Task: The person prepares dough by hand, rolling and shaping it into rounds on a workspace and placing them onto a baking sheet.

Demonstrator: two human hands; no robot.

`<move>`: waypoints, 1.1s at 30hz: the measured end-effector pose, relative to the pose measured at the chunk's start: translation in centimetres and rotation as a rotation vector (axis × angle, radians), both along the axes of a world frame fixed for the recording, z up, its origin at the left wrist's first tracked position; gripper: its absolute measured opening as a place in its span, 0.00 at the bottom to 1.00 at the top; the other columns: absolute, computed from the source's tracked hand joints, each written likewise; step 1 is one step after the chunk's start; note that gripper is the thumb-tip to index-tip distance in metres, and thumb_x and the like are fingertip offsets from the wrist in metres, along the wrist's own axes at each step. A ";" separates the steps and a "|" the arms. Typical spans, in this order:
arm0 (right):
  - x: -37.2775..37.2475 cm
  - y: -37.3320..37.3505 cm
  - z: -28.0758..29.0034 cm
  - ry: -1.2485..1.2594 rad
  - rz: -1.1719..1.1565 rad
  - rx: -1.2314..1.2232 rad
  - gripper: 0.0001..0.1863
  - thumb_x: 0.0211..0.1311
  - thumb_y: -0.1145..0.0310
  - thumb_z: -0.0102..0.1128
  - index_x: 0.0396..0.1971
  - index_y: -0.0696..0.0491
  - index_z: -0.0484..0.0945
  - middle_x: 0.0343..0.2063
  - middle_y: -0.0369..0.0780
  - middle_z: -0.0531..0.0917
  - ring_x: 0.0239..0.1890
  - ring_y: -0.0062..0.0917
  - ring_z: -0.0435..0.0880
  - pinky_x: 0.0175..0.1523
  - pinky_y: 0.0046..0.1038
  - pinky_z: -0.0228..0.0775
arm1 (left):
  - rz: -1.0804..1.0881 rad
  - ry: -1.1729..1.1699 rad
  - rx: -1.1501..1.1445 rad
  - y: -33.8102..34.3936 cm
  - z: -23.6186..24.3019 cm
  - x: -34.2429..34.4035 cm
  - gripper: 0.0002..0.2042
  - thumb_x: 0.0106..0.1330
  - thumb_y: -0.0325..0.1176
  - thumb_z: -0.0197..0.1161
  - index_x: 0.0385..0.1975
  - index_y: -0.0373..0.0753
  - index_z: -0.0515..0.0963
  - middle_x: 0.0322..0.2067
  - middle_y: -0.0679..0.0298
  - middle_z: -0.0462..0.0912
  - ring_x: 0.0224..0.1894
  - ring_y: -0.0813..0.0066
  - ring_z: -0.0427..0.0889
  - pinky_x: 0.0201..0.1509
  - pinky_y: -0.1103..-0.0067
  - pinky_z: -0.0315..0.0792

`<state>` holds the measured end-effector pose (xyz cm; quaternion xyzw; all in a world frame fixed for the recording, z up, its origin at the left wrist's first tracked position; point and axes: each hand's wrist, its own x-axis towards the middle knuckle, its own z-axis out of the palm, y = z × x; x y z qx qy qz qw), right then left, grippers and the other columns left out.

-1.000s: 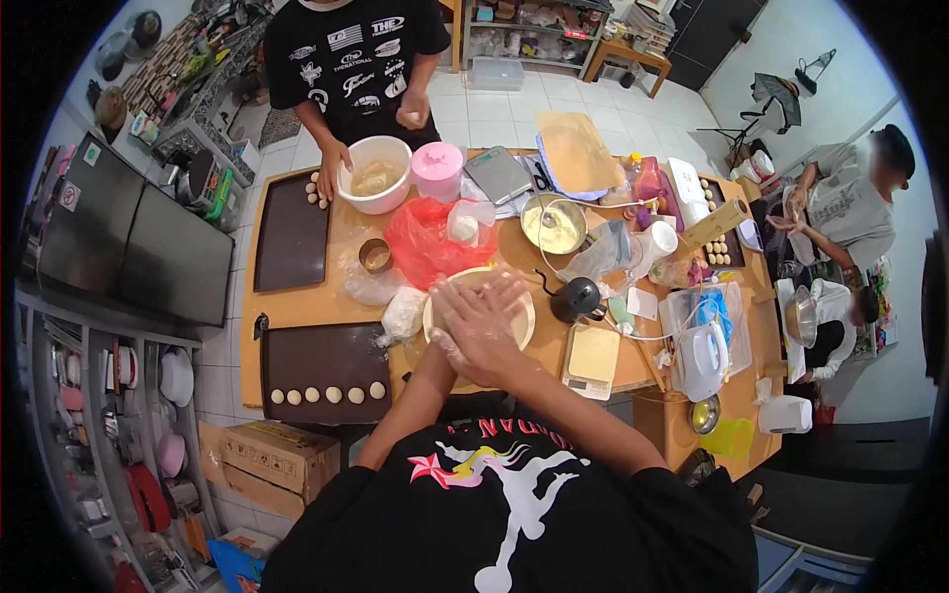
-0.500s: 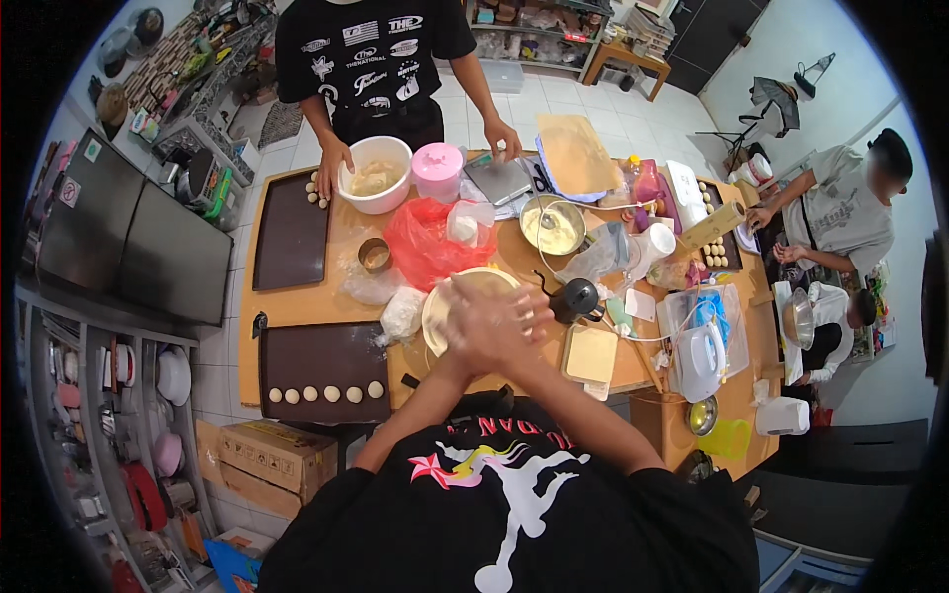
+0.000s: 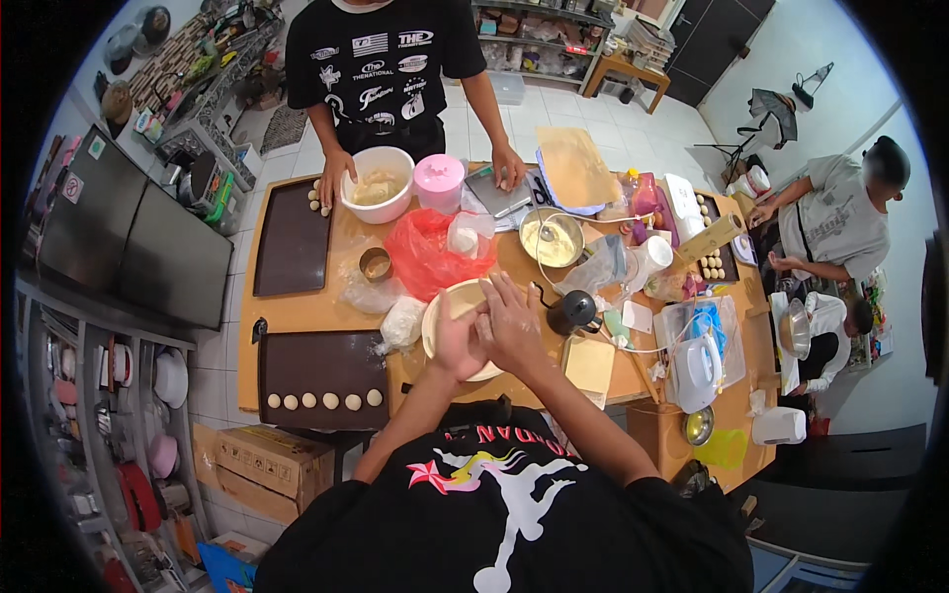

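Note:
Over a pale round bowl (image 3: 431,331) at the table's near edge, my left hand (image 3: 458,339) and my right hand (image 3: 513,329) are pressed together palm to palm. My right hand lies across my left, its fingers long and slanting away from me. The left thumb points up; the other left fingers are mostly covered. Whatever sits between the palms is hidden. To the left, a dark baking tray (image 3: 321,366) carries a row of several small round dough balls (image 3: 309,400) along its near side. A bag of white powder (image 3: 403,323) rests beside the bowl.
A red plastic bag (image 3: 420,247) and a metal ring (image 3: 375,263) lie beyond the bowl. A black kettle (image 3: 571,311) stands at its right. Across the table, a person (image 3: 381,89) touches a white tub (image 3: 379,210) and a scale (image 3: 494,193). Two more people work at right.
My hands were blurred with the right fingers pointing rightward; now they are sharper, the right fingers pointing away from me. The person opposite has shifted slightly right.

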<state>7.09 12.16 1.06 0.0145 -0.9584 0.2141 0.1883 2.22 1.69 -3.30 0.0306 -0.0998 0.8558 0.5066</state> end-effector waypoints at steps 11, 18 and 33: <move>0.4 -0.7 -1.3 -0.090 0.192 -0.203 0.24 0.66 0.60 0.52 0.61 0.52 0.71 0.60 0.45 0.74 0.66 0.40 0.68 0.71 0.52 0.45 | 0.035 0.220 -0.277 1.1 -1.5 -0.2 0.49 0.65 0.72 0.29 0.69 0.29 0.53 0.69 0.43 0.56 0.70 0.48 0.58 0.74 0.63 0.52; 0.0 0.6 1.2 -0.112 0.065 0.054 0.28 0.66 0.57 0.52 0.63 0.55 0.67 0.64 0.49 0.67 0.70 0.40 0.61 0.73 0.54 0.34 | 0.099 0.153 -0.463 1.2 -1.3 -0.1 0.40 0.71 0.65 0.33 0.69 0.33 0.55 0.68 0.49 0.60 0.71 0.56 0.58 0.74 0.63 0.53; 0.7 0.6 -1.5 -0.092 -0.017 -0.042 0.27 0.70 0.62 0.48 0.66 0.55 0.63 0.69 0.48 0.60 0.72 0.42 0.57 0.73 0.54 0.36 | 0.120 0.141 -0.395 0.2 0.8 -0.4 0.43 0.69 0.69 0.31 0.72 0.37 0.50 0.71 0.50 0.53 0.73 0.55 0.54 0.74 0.61 0.50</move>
